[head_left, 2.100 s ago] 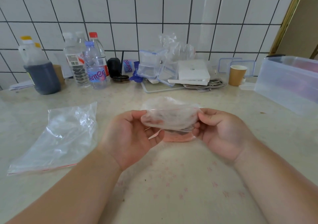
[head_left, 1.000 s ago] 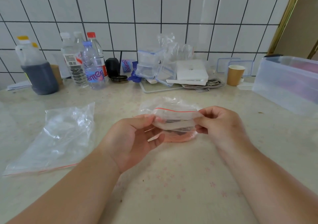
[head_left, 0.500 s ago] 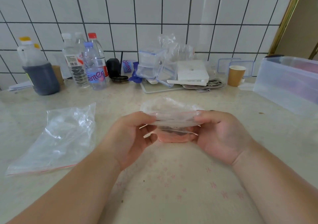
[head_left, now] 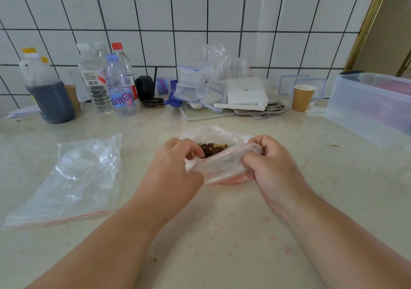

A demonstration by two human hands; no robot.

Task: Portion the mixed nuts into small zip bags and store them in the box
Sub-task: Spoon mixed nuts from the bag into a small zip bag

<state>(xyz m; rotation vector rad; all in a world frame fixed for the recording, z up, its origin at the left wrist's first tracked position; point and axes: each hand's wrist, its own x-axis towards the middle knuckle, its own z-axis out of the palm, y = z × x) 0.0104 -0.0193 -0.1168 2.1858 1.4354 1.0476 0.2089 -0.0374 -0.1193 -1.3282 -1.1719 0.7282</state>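
At frame centre, the left hand point(head_left: 175, 168) and right hand point(head_left: 269, 166) each pinch an end of a small zip bag point(head_left: 222, 166) above the counter point(head_left: 222, 233). Mixed nuts point(head_left: 212, 148) show just behind it. A clear box point(head_left: 364, 108) sits at right. At upper left, a bottle point(head_left: 121, 88) label reads "Gamer"-like purple script, not fully legible.

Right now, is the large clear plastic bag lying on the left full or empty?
Empty: the large clear plastic bag lies flat, nothing visible inside.
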